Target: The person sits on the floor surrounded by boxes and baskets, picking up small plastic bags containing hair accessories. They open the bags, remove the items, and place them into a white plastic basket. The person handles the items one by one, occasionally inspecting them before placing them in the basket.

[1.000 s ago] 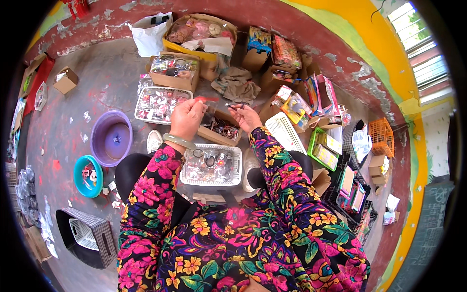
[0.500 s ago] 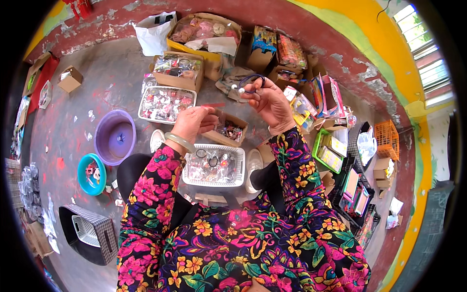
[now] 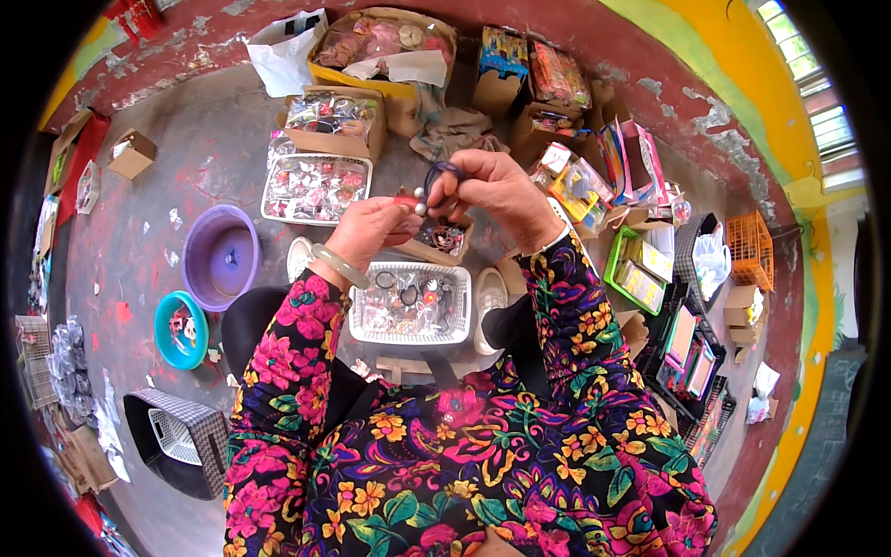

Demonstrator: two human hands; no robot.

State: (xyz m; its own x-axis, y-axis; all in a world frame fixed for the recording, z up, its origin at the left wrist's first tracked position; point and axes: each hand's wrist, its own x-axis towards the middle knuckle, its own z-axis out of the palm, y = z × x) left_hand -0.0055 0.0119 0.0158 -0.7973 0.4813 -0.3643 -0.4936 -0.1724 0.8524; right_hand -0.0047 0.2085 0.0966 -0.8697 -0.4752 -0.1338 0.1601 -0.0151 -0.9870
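My left hand and my right hand meet above a small cardboard box of hair ties. Both pinch a dark hair tie with pale beads, and a small red piece shows at my left fingertips. A pale bangle sits on my left wrist. Below the hands, on my lap, rests a white mesh basket filled with hair ties and small ornaments. Both sleeves are flowered in pink, yellow and green.
A purple basin and a teal bowl stand on the floor at left. A clear tray and cardboard boxes of packaged ornaments lie ahead. Green and black baskets and an orange crate crowd the right. A checked container sits lower left.
Both hands have risen from the small cardboard box and come together. The right hand moved from the far right toward the left hand, bringing the hair tie between them.
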